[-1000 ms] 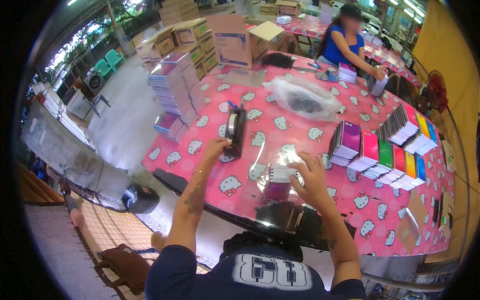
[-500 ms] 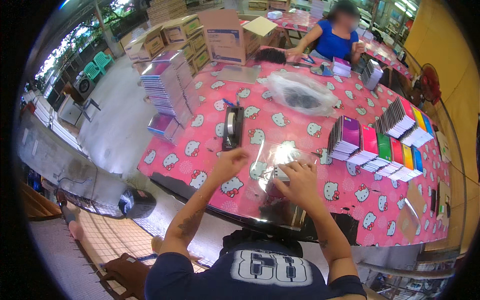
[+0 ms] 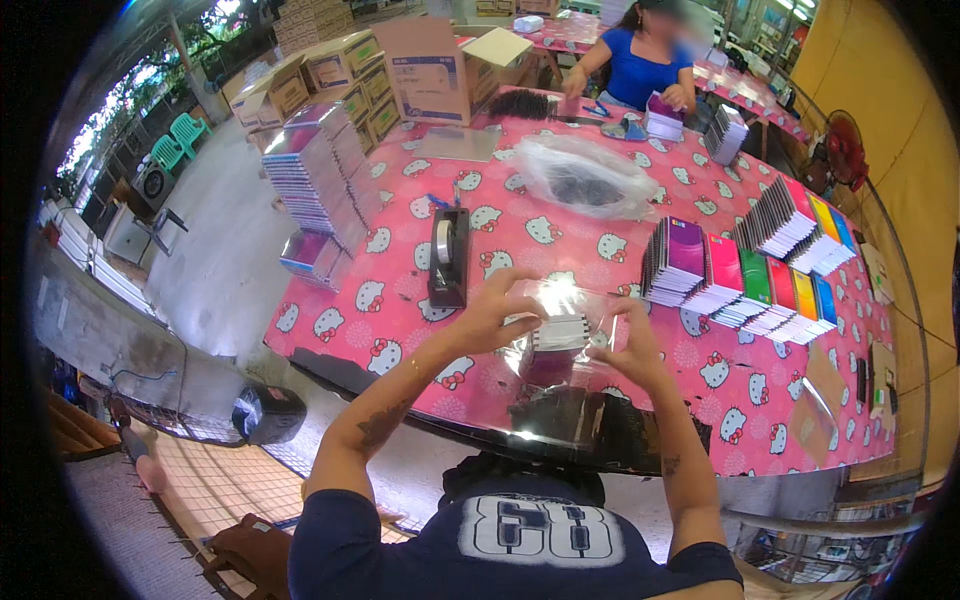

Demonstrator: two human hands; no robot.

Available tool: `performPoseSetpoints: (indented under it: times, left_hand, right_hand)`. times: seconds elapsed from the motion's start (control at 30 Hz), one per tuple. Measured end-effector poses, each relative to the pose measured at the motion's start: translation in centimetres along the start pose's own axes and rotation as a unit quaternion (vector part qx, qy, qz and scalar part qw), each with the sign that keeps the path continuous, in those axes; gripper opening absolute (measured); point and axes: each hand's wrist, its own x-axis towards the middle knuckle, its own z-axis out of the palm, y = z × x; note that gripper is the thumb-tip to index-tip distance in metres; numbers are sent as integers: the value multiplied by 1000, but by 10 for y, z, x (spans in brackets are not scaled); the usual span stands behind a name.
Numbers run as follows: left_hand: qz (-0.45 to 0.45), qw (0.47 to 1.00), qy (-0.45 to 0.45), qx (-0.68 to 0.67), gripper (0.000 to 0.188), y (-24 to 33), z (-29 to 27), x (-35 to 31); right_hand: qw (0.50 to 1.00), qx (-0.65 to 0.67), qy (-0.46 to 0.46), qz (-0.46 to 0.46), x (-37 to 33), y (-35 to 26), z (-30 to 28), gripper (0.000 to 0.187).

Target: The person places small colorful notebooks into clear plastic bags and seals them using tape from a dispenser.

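A small bundle of wire-bound notebooks [image 3: 562,335] lies in front of me, its white page edges and dark binding coils showing. Under and around it spreads a shiny clear plastic sheet [image 3: 500,400], reaching toward the near table edge. My left hand [image 3: 497,318] is at the left of the bundle, curved, with thumb and fingers apart near the plastic. On the bundle's other side my right hand [image 3: 638,345] is open, thumb low and fingers raised beside the sheet. Glare hides whether either hand touches the plastic. A black tape dispenser [image 3: 450,258] stands beyond my left hand.
Rows of colourful notebooks [image 3: 735,275] stand at the right. Wrapped notebooks [image 3: 318,180] are piled at the left edge. A clear plastic bag [image 3: 585,178] lies farther back, before cardboard boxes [image 3: 430,85]. Across the table a person in blue [image 3: 650,65] handles notebooks.
My left hand has moved right, up to the bundle. My right hand has come off the bundle's top to its right side, uncovering the notebooks. The whole view has shifted slightly.
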Motion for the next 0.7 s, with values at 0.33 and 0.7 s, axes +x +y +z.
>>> performPoseSetpoints:
  times: [0.33, 0.7]
  left_hand:
    - [9, 989, 11, 148, 51, -17, 68, 17]
    - [-305, 879, -112, -348, 70, -49, 48, -21]
  right_hand:
    - [983, 27, -131, -125, -17, 21, 40, 53]
    - [830, 501, -136, 202, 19, 58, 58, 58]
